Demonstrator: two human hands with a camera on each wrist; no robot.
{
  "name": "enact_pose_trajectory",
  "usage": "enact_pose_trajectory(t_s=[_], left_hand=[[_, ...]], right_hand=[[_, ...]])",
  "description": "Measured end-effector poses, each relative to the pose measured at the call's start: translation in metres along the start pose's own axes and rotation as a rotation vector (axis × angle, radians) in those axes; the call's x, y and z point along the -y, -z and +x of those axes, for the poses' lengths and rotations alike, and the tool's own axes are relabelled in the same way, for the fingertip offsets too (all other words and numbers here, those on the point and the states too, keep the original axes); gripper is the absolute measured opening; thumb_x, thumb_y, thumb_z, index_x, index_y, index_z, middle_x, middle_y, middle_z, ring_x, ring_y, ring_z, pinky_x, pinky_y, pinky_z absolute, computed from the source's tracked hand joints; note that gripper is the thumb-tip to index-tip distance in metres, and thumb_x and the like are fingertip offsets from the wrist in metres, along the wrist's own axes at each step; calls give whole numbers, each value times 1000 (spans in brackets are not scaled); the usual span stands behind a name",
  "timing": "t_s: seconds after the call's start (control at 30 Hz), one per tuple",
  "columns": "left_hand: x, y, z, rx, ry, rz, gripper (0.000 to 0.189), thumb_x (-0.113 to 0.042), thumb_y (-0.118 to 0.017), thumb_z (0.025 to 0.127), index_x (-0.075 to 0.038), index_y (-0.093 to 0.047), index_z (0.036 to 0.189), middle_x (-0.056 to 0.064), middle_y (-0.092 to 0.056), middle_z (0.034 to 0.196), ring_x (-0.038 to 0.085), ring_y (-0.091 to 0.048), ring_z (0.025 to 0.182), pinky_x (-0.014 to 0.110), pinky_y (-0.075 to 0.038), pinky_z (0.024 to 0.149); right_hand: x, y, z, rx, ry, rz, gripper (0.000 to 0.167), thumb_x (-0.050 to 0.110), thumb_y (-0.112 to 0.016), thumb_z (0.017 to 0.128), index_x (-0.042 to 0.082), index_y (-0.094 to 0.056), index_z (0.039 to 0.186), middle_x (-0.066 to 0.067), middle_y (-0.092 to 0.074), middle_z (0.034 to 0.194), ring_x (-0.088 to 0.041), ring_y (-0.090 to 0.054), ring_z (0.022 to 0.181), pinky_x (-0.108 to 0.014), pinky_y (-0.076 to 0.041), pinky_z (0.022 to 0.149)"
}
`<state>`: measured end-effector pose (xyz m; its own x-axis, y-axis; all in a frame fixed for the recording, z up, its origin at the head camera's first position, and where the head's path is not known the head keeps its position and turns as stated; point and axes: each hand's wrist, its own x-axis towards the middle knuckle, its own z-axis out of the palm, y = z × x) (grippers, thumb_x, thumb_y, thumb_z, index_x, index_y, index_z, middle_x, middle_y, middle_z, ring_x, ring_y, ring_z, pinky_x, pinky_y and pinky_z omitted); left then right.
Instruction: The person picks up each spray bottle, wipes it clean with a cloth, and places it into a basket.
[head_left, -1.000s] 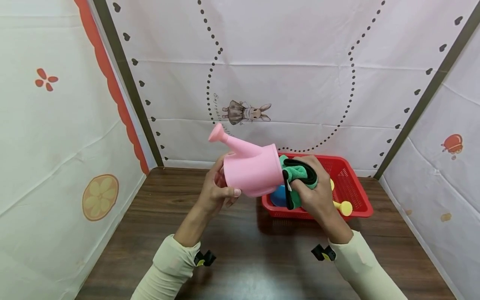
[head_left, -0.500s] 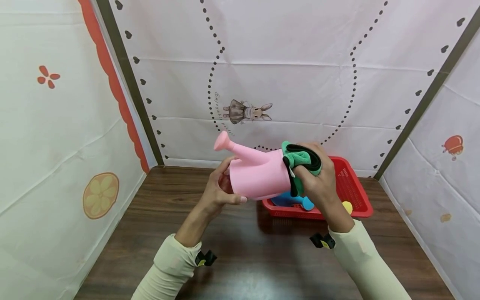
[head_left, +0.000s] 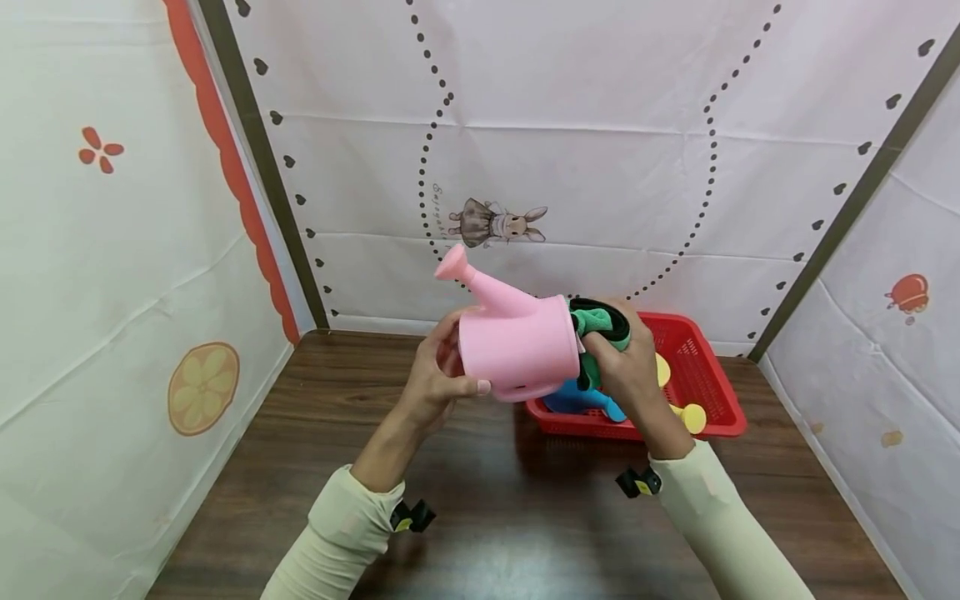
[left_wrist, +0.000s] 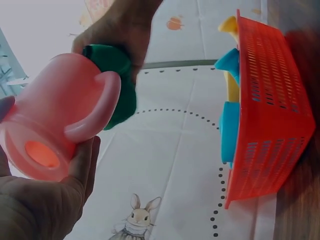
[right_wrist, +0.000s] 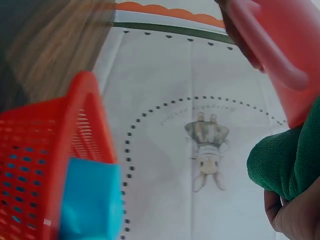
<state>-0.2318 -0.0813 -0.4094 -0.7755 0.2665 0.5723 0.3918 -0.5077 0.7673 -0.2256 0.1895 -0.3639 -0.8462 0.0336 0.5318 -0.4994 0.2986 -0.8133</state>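
Note:
A pink watering can (head_left: 517,346) is held in the air on its side, its spout slanting up to the left. My left hand (head_left: 435,375) grips the can's top end, thumb along the near side; the left wrist view shows the round opening and the handle (left_wrist: 100,112). Bunched in my right hand (head_left: 633,371) is a green cloth (head_left: 592,321) with black edging, pressed against the can's bottom end. In the right wrist view the cloth (right_wrist: 285,160) touches the can's lower edge. The can hides part of my left fingers.
Behind and below my right hand, a red perforated basket (head_left: 705,375) stands on the dark wooden table (head_left: 480,517). Inside it are a blue piece with a spout (head_left: 581,398) and yellow pieces (head_left: 693,418). Printed white fabric walls (head_left: 585,100) enclose the back and sides.
The watering can has shifted slightly right with my left hand. The cloth in my right hand rose, then moved back down along the can's bottom end.

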Motion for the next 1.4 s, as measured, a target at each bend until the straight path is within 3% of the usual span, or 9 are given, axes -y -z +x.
enact_pose_trajectory(t_s=[0.17,0.33,0.53,0.7,0.77,0.97,1.17,1.27,1.4], left_hand=[[-2,-2,3,-38,36,-20,74,-11,-91,79,-22,-63,146,-3,-68,137,15,-64,118,24,-64,97],[-4,-2,4,-48,61,-35,79,-9,-84,82,-21,-56,154,-1,-65,141,16,-63,119,25,-67,89],[-6,0,5,-41,84,-31,84,-7,-74,85,-23,-45,163,-1,-59,145,17,-64,117,25,-68,83],[-5,0,5,-12,85,-43,78,-5,-76,86,-27,-53,157,-1,-61,141,16,-64,113,23,-66,78],[-4,1,4,-6,81,-38,78,-6,-79,85,-28,-55,156,-1,-62,140,16,-62,114,22,-65,78],[2,2,0,41,65,-30,78,-14,-90,84,-28,-58,154,-3,-63,140,17,-62,120,26,-65,91],[7,1,-4,75,44,-58,78,-11,-88,83,-23,-58,154,-2,-64,139,16,-63,121,26,-65,95],[7,-1,-4,70,21,-71,78,-11,-88,84,-23,-58,154,-2,-65,139,16,-63,119,25,-64,93],[4,-3,-2,49,13,-82,79,-8,-84,85,-27,-57,157,-1,-64,139,16,-63,114,22,-63,80]], right_hand=[[-5,0,-11,15,-17,-40,41,9,-66,98,6,-73,137,-12,-71,129,-14,-64,105,-17,-58,81],[-2,2,-20,14,11,-47,39,4,-66,95,3,-73,134,-10,-71,124,-15,-64,104,-17,-60,83],[6,3,-23,12,87,-18,44,0,-68,90,2,-73,134,4,-69,123,-16,-65,110,-18,-61,87],[13,4,-20,-8,156,7,48,-2,-67,89,1,-73,136,13,-68,126,-16,-65,111,-18,-59,88],[16,4,-18,-15,167,16,48,-2,-67,89,0,-73,137,10,-70,128,-15,-65,112,-19,-60,88],[17,2,-12,-30,154,40,44,1,-67,91,-2,-72,135,10,-70,124,-15,-65,110,-18,-60,86],[11,1,-10,-51,143,89,39,0,-64,94,-5,-73,132,13,-70,122,-13,-65,109,-18,-60,88],[7,0,-11,-47,117,77,40,1,-64,95,-2,-74,133,11,-70,122,-13,-65,108,-17,-60,86],[1,1,-13,-33,69,27,40,2,-64,96,2,-74,135,3,-70,123,-13,-65,105,-17,-59,83]])
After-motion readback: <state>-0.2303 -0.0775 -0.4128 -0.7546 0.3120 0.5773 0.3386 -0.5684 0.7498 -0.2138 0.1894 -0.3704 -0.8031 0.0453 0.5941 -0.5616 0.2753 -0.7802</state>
